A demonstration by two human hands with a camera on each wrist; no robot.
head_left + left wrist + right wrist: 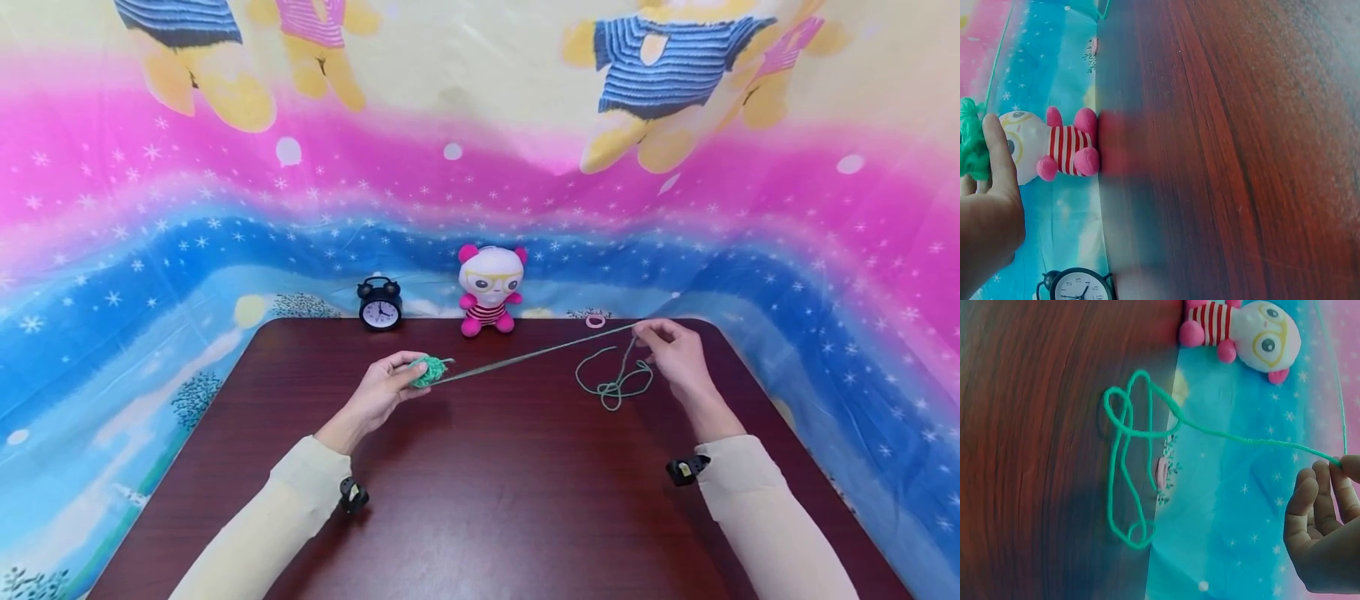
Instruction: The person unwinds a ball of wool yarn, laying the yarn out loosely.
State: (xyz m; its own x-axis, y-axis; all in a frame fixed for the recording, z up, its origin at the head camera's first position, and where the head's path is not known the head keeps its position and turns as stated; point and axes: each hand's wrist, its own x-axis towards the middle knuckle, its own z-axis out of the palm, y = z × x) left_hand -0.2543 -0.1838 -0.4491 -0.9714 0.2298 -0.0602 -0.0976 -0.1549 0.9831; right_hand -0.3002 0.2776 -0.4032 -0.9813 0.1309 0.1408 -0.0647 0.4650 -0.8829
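Observation:
A small bundle of green yarn is pinched between the thumb and fingers of my left hand, raised over the table. From it a taut green strand runs up to my right hand, whose thumb and fingertip pinch it. Below the right hand hangs the strand's loose tail, looped and tangled; the right wrist view shows its loops against the table and backdrop. In the left wrist view the bundle sits at the left edge beside the thumb.
At the table's back edge stand a black alarm clock and a pink-and-white plush panda. A small pink ring lies at the back right. Behind hangs a printed cloth. Each wrist carries a small black device.

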